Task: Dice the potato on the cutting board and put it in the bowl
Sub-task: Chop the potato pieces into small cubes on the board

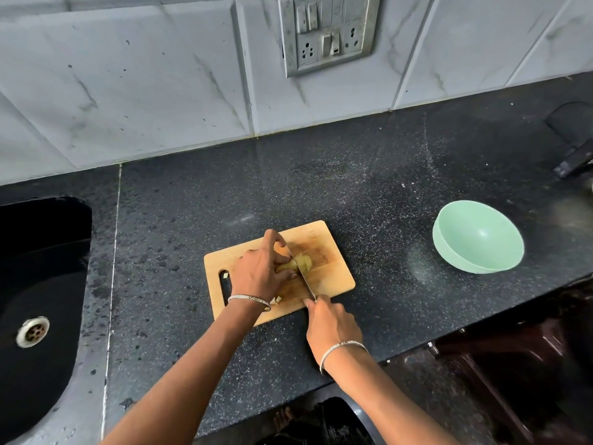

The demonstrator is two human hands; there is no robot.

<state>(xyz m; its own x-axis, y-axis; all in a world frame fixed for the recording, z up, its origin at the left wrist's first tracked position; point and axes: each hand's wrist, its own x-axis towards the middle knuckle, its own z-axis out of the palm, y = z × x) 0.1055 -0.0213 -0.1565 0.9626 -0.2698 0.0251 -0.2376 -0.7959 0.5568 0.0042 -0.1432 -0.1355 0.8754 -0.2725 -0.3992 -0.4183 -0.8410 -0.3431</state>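
On cutting board: left hand holds potato, right hand grips knife; green bowl apart.

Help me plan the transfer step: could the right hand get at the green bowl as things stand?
Probably yes. The bowl sits to the right of the cutting board, with only bare counter between it and the right hand. That hand grips the knife, though, so it must set that down first.

Black speckled countertop bearing a wooden cutting board and, well to its right, a pale green bowl.
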